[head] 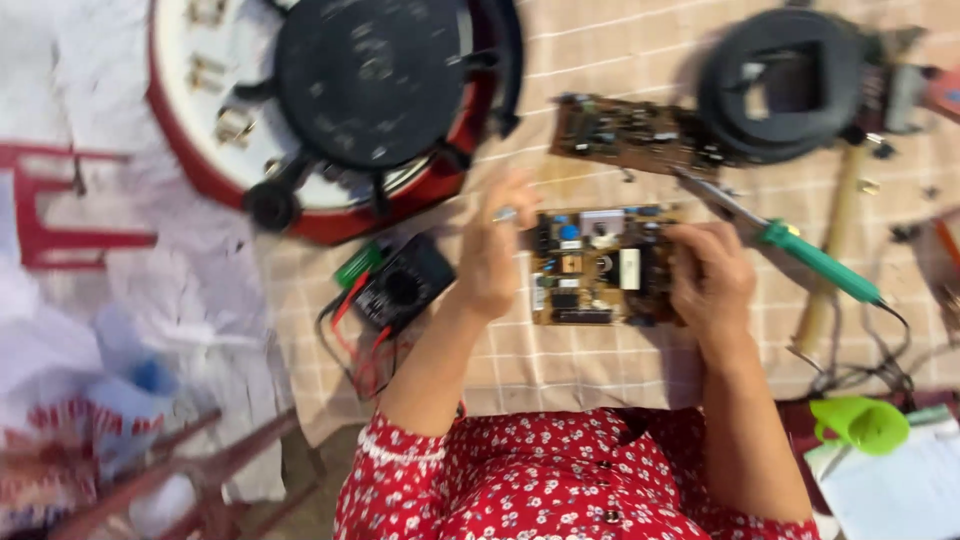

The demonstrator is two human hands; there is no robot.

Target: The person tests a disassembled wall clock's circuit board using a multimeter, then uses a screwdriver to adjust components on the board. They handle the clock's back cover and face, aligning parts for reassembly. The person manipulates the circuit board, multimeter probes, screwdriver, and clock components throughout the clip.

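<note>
A tan circuit board (598,266) crowded with components lies on the checked cloth in the middle. My left hand (495,250) grips its left edge, a ring on one finger. My right hand (712,275) holds the board's right edge and also grips a soldering iron with a green handle (818,262), its metal tip pointing up and left past the board's top corner. My sleeves are red with small white flowers.
A black multimeter (400,285) with red and black leads lies left of the board. A second brown circuit board (635,135) sits above. A red-rimmed round appliance (330,100) lies upside down at top left, a black ring part (785,85) at top right, a green funnel (860,422) at lower right.
</note>
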